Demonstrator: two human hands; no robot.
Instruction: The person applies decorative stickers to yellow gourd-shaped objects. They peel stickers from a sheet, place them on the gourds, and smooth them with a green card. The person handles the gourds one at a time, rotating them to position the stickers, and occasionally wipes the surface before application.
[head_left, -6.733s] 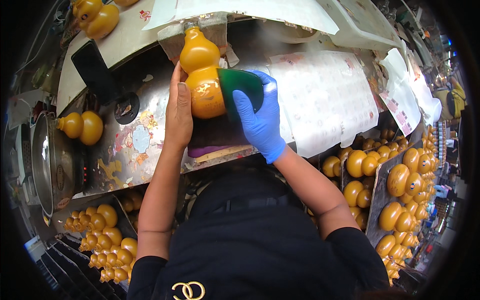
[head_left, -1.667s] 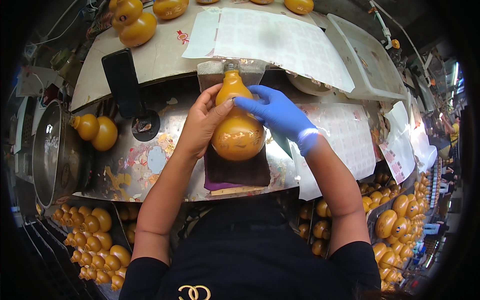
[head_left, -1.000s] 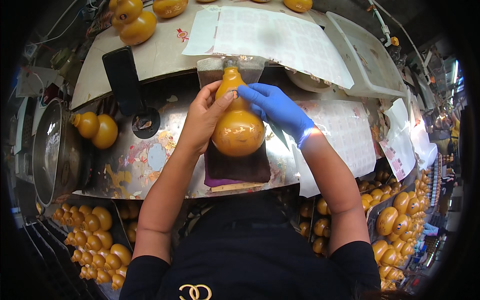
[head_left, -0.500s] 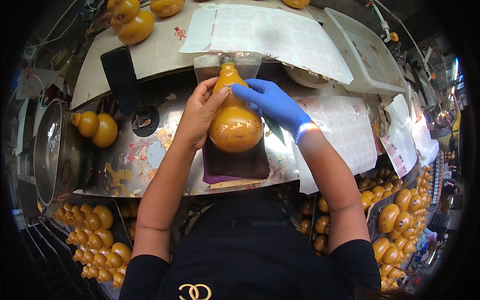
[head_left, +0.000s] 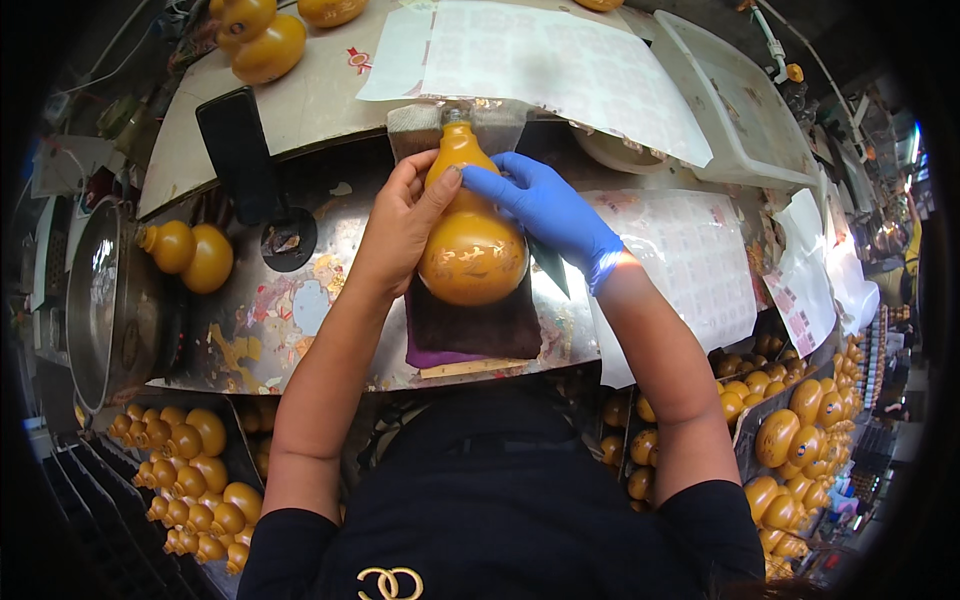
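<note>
My left hand [head_left: 408, 212] and gloved right hand [head_left: 545, 207] grasp the gourd bottle [head_left: 472, 262] at frame centre, fingertips meeting high on its front. Best: brace it, press evenly.

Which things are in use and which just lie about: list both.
Apparently in use: gourd-shaped amber bottle, left hand, gloved right hand, green flat tool, dark cloth, printed sheets.

Apparently lying about: black phone, metal pan, second bottle beside pan.

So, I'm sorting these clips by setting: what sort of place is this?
Probably a production workshop: many matching gourd-shaped bottles packed near a stained workbench, printed sheets on it, and a blue-gloved right hand.
</note>
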